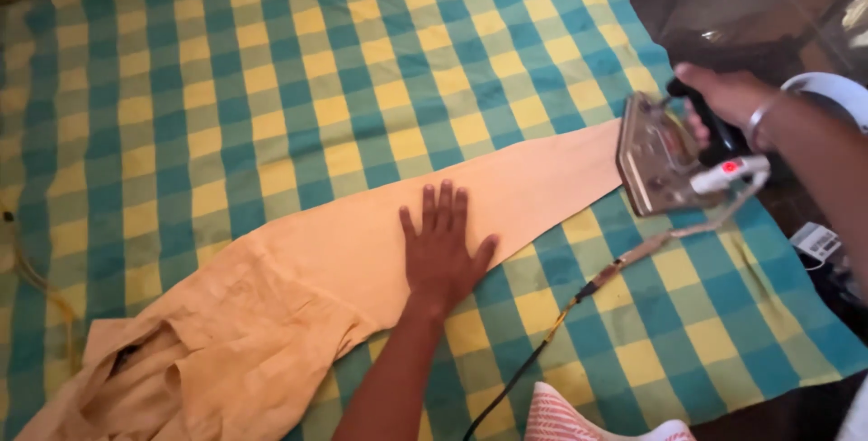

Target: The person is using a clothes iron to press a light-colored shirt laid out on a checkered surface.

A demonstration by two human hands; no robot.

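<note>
Left hand flat, fingers spread, pinning soft orange garment at centre of checked cloth. Right hand clamped on heavy iron handle, 3 o'clock, tipped up at garment's end.

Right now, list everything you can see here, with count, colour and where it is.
checked cloth: one, teal and yellow, covering the surface
garment: one, pale orange, laid diagonally across the cloth, bunched at lower left
iron: one, metal soleplate tilted up, at the garment's right end
cord: one, dark, trailing from the iron to the bottom edge
striped item: one, red and white, bottom edge
left hand: flat on the garment
right hand: gripping the iron's handle
</note>
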